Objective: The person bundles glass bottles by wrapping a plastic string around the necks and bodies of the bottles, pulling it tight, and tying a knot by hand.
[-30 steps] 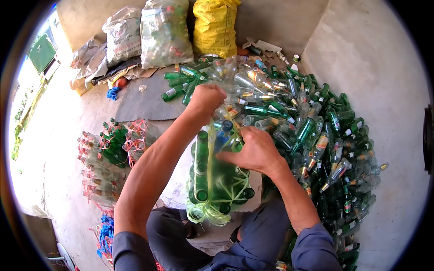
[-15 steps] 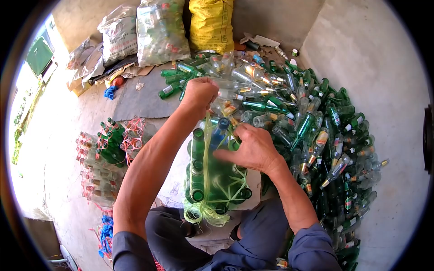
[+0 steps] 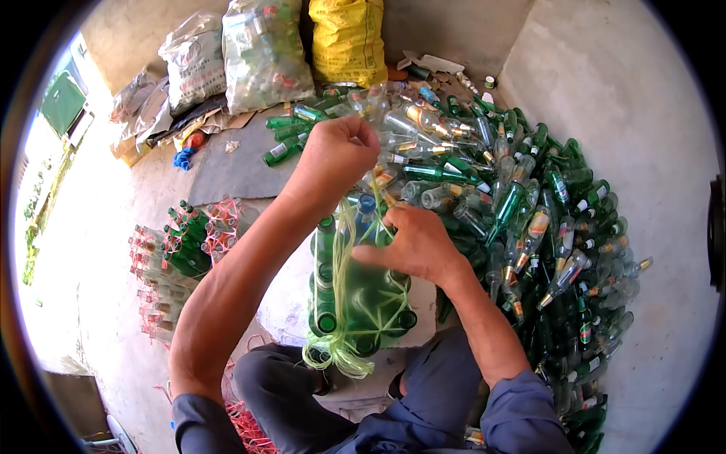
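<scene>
A bundle of upright green bottles [image 3: 323,291] stands between my knees on a pale block [image 3: 283,312]. Light green plastic twine [image 3: 342,257] crosses the bottle tops in a web, and its loose tail hangs at the near side. My left hand [image 3: 340,155] is raised above the far end of the bundle, closed in a fist with a strand of the twine. Over the right side of the bundle, my right hand [image 3: 416,240] has its fingers curled on a strand and its thumb stretched left, slightly blurred. A blue-topped bottle [image 3: 367,204] sits at the bundle's far end.
A large heap of loose green and clear bottles [image 3: 507,204] spreads along the right and back. Tied bundles [image 3: 185,242] stand on the floor at left. Filled sacks [image 3: 266,60] and a yellow sack [image 3: 348,41] lean on the back wall. Red twine [image 3: 246,424] lies near my left leg.
My left hand has moved right and slightly up, drawing the strand with it. My right hand has shifted a little left and stays over the bundle. The twine on the bottles has shifted slightly.
</scene>
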### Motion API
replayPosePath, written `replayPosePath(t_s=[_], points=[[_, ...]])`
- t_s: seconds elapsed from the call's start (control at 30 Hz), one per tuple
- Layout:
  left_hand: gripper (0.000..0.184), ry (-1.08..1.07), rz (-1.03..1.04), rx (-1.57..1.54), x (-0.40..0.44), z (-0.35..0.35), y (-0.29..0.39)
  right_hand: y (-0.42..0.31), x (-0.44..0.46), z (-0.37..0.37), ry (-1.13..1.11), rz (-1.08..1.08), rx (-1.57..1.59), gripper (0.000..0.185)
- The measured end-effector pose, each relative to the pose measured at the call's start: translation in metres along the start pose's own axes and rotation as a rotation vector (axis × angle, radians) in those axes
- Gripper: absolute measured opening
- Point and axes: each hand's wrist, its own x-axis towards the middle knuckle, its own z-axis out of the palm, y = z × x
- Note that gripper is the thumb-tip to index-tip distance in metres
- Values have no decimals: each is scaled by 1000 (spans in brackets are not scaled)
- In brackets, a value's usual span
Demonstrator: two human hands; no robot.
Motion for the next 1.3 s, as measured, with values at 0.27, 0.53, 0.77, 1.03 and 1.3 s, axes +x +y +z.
replayPosePath(t_s=[0.27, 0.53, 0.77, 1.03, 1.3], points=[[10, -33, 90, 60, -27, 1, 8, 0, 0, 1, -6, -5, -34, 67], [11, -85, -86, 40, -58, -48, 0, -1, -4, 5, 79, 10, 29, 63], [8, -35, -52, 150, -33, -85, -90, -3, -5, 6, 74, 44, -9, 61], [7, -112, -190, 208, -24, -64, -160, -14, -11, 8, 255, -107, -104, 49], [9, -281, -144, 471, -2, -67, -187, -48, -1, 10, 20, -235, -183, 26]])
